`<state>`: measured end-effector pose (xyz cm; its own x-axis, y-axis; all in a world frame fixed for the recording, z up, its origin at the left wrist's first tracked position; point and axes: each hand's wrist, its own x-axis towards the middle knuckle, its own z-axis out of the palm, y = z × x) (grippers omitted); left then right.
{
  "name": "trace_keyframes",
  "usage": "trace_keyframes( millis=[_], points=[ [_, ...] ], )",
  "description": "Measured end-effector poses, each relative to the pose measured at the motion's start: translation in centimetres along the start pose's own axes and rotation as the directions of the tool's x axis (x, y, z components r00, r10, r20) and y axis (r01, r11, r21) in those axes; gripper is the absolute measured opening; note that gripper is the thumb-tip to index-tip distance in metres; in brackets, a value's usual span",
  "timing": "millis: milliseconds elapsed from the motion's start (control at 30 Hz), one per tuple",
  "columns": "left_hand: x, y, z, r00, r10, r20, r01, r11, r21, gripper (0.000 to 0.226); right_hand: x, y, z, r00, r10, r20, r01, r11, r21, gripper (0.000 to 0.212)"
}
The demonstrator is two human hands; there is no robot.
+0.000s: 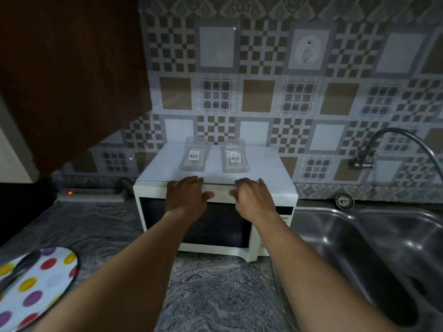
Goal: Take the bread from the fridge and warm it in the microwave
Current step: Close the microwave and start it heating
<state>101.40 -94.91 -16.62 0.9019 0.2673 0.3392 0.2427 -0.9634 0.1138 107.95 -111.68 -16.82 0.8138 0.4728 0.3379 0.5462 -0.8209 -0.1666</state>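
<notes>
A white microwave with a dark glass door stands on the grey marbled counter against the tiled wall. Its door is closed. My left hand and my right hand sit side by side on the top front edge of the microwave. The fingers of both hook over the edge and the thumbs press on the white front strip. No bread and no fridge are in view.
Two clear plastic boxes with barcode labels lie on top of the microwave. A polka-dot plate with a dark utensil sits at the lower left. A steel sink and tap are on the right, a power strip and dark cabinet on the left.
</notes>
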Motion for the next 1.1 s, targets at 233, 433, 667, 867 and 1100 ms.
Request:
trace_keyframes(
  millis=[233, 433, 667, 867, 1100],
  points=[
    [0.0, 0.1, -0.3, 1.0, -0.002, -0.018, 0.002, 1.0, 0.001, 0.048, 0.0, -0.4, -0.3, 1.0, 0.021, -0.001, -0.021, 1.0, -0.01, 0.022],
    [0.1, -0.3, -0.2, 1.0, 0.019, -0.013, -0.019, 1.0, 0.005, 0.047, -0.3, -0.3, -0.5, 0.999, 0.034, 0.006, -0.034, 0.999, 0.011, 0.032],
    [0.4, -0.8, 0.2, 0.998, 0.023, -0.053, -0.024, 0.999, -0.033, 0.044, 0.1, -0.3, -0.3, 0.999, 0.016, -0.032, -0.017, 0.999, -0.029, 0.019],
    [0.3, -0.9, 1.1, 1.0, 0.021, -0.017, -0.022, 1.0, -0.021, 0.053, -0.7, -0.5, 1.1, 0.993, -0.025, -0.112, 0.019, 0.998, -0.055, 0.037],
    [-3.5, 1.4, 3.7, 0.999, -0.019, -0.044, 0.021, 0.999, 0.035, 0.07, -4.6, 0.1, 2.1, 1.0, -0.016, -0.024, 0.012, 0.987, -0.158, 0.089]
  ],
)
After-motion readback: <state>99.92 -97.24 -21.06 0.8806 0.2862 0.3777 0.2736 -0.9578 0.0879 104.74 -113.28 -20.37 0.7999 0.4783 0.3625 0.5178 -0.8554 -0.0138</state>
